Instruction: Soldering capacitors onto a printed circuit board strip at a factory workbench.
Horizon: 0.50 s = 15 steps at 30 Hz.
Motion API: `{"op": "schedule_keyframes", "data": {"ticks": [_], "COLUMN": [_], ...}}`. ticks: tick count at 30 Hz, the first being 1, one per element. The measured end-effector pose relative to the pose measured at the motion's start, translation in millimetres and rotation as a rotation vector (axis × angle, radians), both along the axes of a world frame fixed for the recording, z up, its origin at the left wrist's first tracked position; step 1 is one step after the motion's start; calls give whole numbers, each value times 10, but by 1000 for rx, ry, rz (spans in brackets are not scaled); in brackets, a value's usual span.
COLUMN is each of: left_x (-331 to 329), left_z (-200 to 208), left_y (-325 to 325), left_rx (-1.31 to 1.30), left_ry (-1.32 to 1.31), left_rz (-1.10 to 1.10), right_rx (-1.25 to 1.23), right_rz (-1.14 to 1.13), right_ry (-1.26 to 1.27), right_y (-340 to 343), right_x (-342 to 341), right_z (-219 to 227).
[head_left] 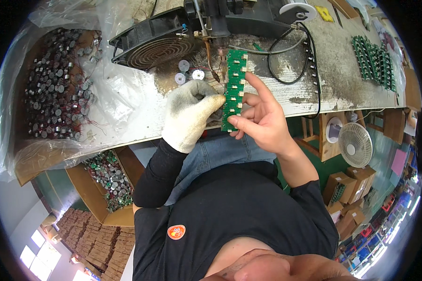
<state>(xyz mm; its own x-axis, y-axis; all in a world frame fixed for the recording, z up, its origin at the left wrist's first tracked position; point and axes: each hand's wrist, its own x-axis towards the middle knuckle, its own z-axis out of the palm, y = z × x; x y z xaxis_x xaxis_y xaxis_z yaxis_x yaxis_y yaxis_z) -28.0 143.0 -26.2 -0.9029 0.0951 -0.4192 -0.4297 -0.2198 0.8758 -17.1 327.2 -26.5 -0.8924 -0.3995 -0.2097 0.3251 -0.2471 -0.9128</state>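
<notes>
A long green circuit board (pixel 235 79) with a row of small white connectors stands nearly upright in the picture, over the table's near edge. My bare right hand (pixel 262 114) grips its right side near the lower end, the thumb across the face and the index finger stretched along the edge. My left hand (pixel 191 112), in a white glove, is closed in a pinch against the board's left edge. Whatever its fingertips hold is hidden. Just beyond them, a copper-coloured soldering iron tip (pixel 212 63) hangs from a stand. Several round metal motors (pixel 184 65) lie beside it.
A heap of small wired motors (pixel 61 89) fills the left of the worktable, by clear plastic sheeting. A black fan (pixel 159 42) stands behind my left hand. Black cable (pixel 309 51) loops at right; stacked green boards (pixel 374 63) lie farther right. A cardboard box (pixel 91 196) of parts sits below left.
</notes>
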Motion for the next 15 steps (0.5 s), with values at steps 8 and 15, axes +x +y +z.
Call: {"op": "schedule_keyframes", "data": {"ticks": [8,15], "left_x": [-18,-7], "left_z": [81,78], "left_y": [1,36], "left_rx": [9,-16], "left_ry": [22,66], "left_rz": [-11,3], "right_rx": [-14,2], "right_rz": [-9,-23], "right_ry": [13,9], "right_y": [-3,21], "right_x": [-2,12], "right_z": [-10,24]}}
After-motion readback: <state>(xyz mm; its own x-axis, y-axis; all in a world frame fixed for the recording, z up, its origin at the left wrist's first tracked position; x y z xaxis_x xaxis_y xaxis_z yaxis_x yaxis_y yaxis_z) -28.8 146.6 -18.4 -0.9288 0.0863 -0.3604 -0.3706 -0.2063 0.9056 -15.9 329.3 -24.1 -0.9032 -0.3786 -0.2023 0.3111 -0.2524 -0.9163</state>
